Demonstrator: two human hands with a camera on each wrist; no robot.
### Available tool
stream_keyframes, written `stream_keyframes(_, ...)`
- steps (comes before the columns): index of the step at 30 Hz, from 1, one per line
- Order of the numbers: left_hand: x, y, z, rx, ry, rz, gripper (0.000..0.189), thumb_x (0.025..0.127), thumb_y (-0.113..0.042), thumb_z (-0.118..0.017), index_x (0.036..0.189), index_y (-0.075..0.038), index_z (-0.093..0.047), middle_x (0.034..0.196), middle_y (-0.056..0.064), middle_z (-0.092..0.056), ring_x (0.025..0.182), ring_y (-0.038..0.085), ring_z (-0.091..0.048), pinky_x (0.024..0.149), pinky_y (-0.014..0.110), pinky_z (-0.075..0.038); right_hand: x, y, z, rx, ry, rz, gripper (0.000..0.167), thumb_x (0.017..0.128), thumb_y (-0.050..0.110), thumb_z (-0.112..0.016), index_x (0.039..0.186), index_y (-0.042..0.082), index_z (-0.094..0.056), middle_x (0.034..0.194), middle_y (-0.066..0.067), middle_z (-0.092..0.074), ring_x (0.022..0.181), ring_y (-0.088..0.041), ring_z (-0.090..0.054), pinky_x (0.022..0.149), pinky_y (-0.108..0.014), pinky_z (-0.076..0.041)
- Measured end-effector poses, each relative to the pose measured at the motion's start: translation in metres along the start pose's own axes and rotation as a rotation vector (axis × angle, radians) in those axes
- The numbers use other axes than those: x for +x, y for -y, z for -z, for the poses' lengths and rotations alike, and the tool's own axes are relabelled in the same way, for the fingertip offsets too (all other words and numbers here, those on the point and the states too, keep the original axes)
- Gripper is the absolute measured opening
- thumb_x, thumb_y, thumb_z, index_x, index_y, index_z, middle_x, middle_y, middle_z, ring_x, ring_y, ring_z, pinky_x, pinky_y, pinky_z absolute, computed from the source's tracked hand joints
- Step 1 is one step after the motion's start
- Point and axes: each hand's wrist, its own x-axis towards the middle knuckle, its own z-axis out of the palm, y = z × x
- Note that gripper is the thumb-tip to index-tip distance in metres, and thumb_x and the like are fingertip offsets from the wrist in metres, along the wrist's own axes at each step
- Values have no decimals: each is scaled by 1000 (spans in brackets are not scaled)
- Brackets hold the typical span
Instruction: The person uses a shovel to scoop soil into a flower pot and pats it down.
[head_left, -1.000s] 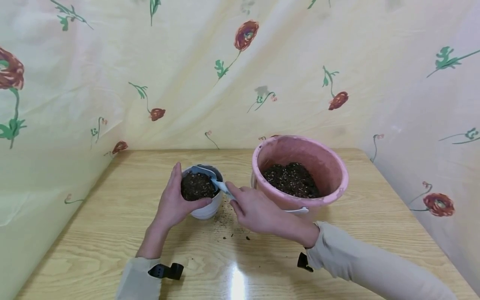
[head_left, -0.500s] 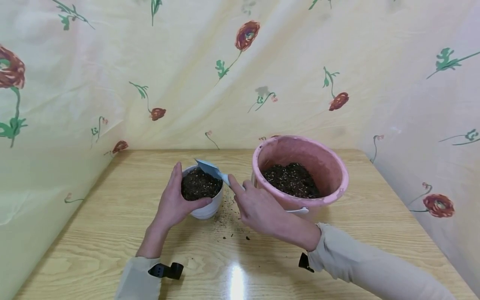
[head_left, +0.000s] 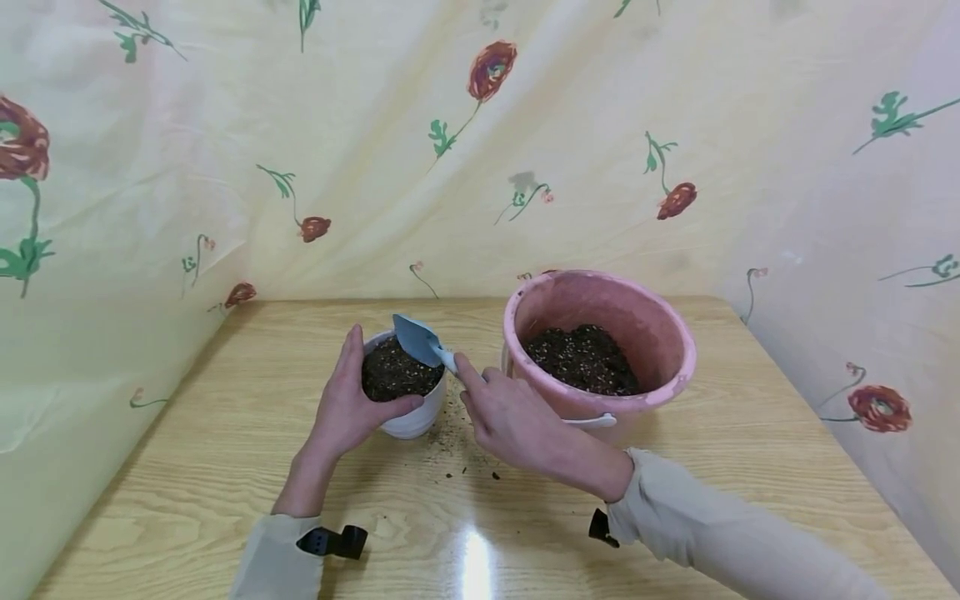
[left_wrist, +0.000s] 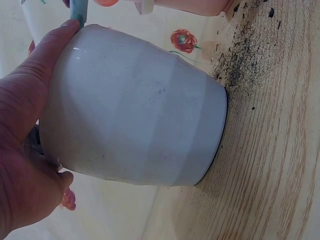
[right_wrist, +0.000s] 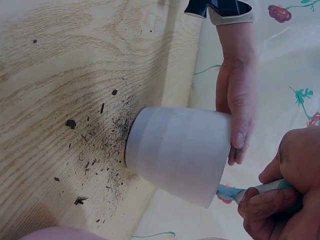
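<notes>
A white flower pot (head_left: 412, 423) filled with dark soil (head_left: 392, 377) stands upright on the table, left of centre. My left hand (head_left: 351, 410) holds the pot at its rim, thumb along the near side and fingers on the left. In the left wrist view that hand (left_wrist: 25, 110) spans the top of the pot (left_wrist: 135, 110). My right hand (head_left: 517, 421) grips the handle of a small blue trowel (head_left: 416, 340), whose blade lies over the pot's far right rim. In the right wrist view the fingers (right_wrist: 262, 207) curl round the handle; the pot hides most of the blade.
Right of the pot stands a pink bucket (head_left: 686, 379) with dark soil (head_left: 581, 362) inside and a white handle (head_left: 592, 422) on its near side. Soil crumbs (head_left: 450, 442) lie scattered beside the pot. Flowered fabric (head_left: 375, 167) rises behind the wooden table (head_left: 187, 467) and along both sides.
The trowel has come up from inside the pot's right edge to above the soil at the far right rim, and its blade has turned. The left hand and pot have stayed put.
</notes>
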Motion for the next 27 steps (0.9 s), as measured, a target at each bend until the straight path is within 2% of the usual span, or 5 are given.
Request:
stream_keyframes(11,0,-1,1,17,2,19,133,64,-56,-84,156,-18,5,162,6,-3,145,34,-15,111,57,-23,0,7,-4,85,67,41,46,98,13,-52,141,3,-38,66,-1,-46,50,-10,-41,41,-21,-34)
stream_keyframes(18,1,1,-1,23,-4,0,134,63,-55,-85,156,-16,3,161,8,-4,145,32,-13,113,55,-22,0,10,-5,39,71,70,47,98,15,-52,141,2,-39,68,-4,-50,50,-12,-43,42,-24,-34)
stream_keyframes(22,1,1,-1,23,-1,10,134,63,-56,-85,156,-17,4,161,9,-2,145,33,-11,113,55,-21,0,11,-6,35,64,80,47,98,14,-52,141,1,-40,66,-3,-49,50,-12,-43,41,-23,-33)
stream_keyframes(27,0,2,0,26,-4,5,134,64,-55,-85,156,-16,4,161,9,-3,145,33,-12,113,56,-21,-1,10,-5,50,77,57,49,97,14,-52,142,0,-38,69,-5,-50,50,-11,-41,41,-22,-33)
